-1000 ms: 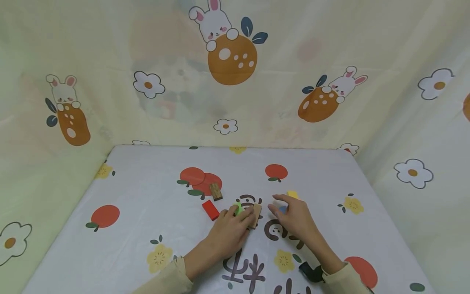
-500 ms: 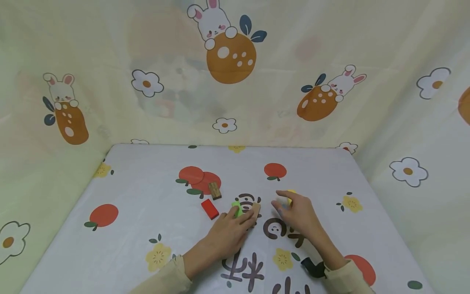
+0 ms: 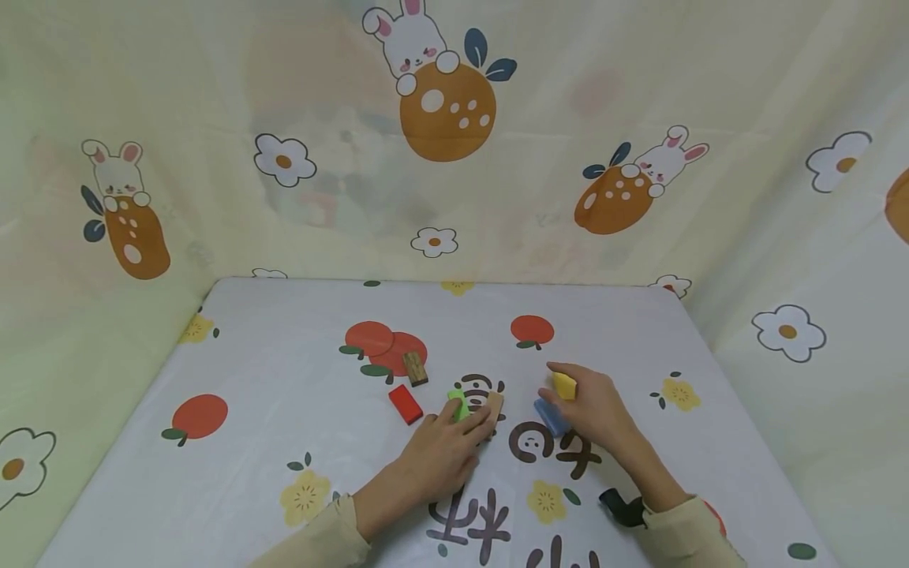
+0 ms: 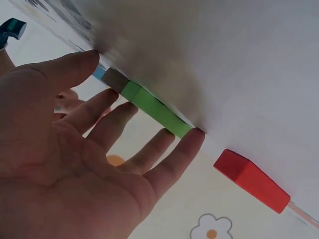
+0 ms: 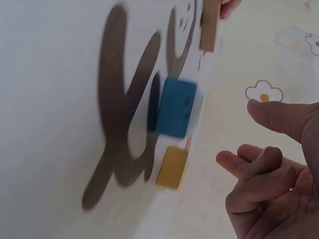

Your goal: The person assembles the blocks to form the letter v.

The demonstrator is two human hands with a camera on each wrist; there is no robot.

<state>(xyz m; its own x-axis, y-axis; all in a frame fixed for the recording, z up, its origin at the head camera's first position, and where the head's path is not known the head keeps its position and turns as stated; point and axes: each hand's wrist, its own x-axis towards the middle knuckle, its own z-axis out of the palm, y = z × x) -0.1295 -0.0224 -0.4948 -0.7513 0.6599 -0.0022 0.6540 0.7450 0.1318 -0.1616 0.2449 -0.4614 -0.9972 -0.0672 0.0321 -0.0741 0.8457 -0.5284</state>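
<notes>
My left hand (image 3: 439, 450) rests its fingertips on a bright green block (image 3: 460, 406) and a light wooden block (image 3: 496, 402). In the left wrist view the fingers are spread and slightly bent along the green block (image 4: 157, 108), with the wooden block (image 4: 114, 78) at its end. My right hand (image 3: 600, 406) has thumb and index finger apart, over and beside a blue block (image 3: 550, 416) and a yellow block (image 3: 565, 386). The right wrist view shows a gap between that hand (image 5: 271, 179) and the blue block (image 5: 177, 108) and yellow block (image 5: 172, 168).
Left of the green block lies a red block (image 3: 405, 405). A dark, wood-patterned block (image 3: 415, 368) sits just behind it. The printed tablecloth (image 3: 270, 371) meets a patterned curtain (image 3: 341, 213) at the back. A black curved piece (image 3: 621, 509) is by the right wrist.
My right hand has shifted to the right and slightly away, uncovering more of the blue and yellow blocks. The left hand has stayed almost in place at the green and wooden blocks.
</notes>
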